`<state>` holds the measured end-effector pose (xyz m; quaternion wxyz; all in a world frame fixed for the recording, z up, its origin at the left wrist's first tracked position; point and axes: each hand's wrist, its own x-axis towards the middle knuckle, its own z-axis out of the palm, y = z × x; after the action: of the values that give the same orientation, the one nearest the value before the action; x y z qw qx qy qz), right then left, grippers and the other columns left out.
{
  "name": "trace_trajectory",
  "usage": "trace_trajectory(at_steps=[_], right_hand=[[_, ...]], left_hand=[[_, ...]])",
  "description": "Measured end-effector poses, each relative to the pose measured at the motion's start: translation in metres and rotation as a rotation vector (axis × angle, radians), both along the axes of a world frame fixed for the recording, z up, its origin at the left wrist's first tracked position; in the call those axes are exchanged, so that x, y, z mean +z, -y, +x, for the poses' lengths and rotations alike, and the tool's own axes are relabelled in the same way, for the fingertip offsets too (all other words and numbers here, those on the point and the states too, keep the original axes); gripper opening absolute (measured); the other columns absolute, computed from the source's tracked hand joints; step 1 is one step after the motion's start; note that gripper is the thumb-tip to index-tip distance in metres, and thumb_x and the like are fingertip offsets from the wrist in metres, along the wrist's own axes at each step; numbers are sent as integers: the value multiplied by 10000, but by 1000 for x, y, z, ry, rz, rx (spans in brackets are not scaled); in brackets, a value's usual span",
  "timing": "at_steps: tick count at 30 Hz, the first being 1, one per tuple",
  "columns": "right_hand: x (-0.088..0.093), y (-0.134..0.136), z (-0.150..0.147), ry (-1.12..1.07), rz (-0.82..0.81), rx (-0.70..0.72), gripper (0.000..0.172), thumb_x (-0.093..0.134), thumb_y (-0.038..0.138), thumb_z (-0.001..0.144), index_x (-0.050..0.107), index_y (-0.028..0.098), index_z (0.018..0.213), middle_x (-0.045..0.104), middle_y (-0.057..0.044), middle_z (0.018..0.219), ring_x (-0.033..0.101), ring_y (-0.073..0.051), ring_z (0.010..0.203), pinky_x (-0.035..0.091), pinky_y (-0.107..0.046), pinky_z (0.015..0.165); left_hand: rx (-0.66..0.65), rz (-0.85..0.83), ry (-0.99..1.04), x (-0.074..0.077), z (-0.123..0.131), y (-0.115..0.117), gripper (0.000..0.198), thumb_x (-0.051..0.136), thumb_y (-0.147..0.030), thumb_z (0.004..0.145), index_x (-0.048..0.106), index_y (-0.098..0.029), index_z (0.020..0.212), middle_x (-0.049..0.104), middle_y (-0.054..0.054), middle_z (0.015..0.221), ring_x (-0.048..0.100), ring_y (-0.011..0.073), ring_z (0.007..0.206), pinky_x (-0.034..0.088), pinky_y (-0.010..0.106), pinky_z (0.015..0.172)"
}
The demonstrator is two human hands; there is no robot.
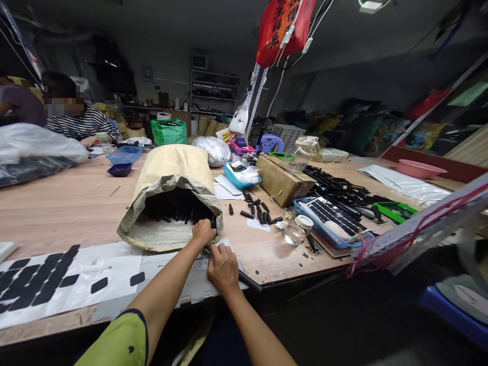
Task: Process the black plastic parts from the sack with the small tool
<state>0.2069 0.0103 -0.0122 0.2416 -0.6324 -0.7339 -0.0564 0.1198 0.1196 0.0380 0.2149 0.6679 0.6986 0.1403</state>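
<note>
A large paper sack [173,160] lies on its side on the table, its mouth facing me, with many small black pieces [179,206] inside. At the right edge of that mouth is my left hand [204,232], its fingers curled; what they hold, if anything, is hidden. Just in front of the sack, my right hand [224,267] is closed around a long black rod-like piece [249,280], one end of which points right, over the table's front edge. The rod's other end runs toward the sack's mouth, below my left hand.
Several short black handle-like pieces [261,213] lie right of the sack, near a glass jar [297,230] and a cardboard box [285,178]. A blue tray [331,223] stands farther right. Black patches on a white sheet [114,259] lie at left. A person [82,119] sits across the table.
</note>
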Motion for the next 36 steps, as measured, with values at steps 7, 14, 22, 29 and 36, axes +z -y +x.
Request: trace_trajectory(at_steps=[7, 14, 22, 29, 36], right_hand=[[-1, -2, 1, -14, 10, 24, 310, 524, 156, 830, 630, 235, 1110, 588, -49, 925, 465, -201, 869, 295, -305, 732], [2, 0, 0, -7, -11, 15, 305, 521, 163, 841, 634, 241, 1113, 586, -53, 930, 467, -205, 883, 299, -302, 731], [4, 2, -1, -7, -21, 10, 307, 524, 156, 848, 637, 233, 1123, 598, -54, 943, 472, -196, 869, 300, -298, 727], [0, 0, 5, 9, -2, 40, 297, 490, 149, 905, 660, 241, 1132, 616, -50, 928, 498, -184, 870, 334, -285, 743], [7, 16, 1, -293, 22, 112, 367, 404, 164, 933, 627, 219, 1219, 660, -53, 1011, 583, -161, 954, 446, -260, 827]], left_hand=[[-14, 82, 46, 9, -39, 15, 213, 587, -303, 800, 726, -208, 931, 751, 84, 989, 677, 245, 944, 472, 296, 754], [-153, 255, 208, 7, -122, 91, 192, 605, -330, 819, 722, -232, 935, 732, 14, 917, 653, 197, 842, 457, 281, 753], [-132, 279, 104, -27, -122, 136, 223, 615, -251, 805, 679, -221, 1016, 657, 41, 961, 596, 218, 952, 463, 318, 823], [-140, 293, 216, -35, -119, 130, 204, 629, -291, 823, 719, -212, 988, 636, 38, 896, 588, 202, 883, 453, 322, 806], [-121, 264, 241, -32, -121, 130, 165, 628, -259, 792, 720, -207, 919, 626, 31, 859, 579, 198, 873, 438, 316, 801]])
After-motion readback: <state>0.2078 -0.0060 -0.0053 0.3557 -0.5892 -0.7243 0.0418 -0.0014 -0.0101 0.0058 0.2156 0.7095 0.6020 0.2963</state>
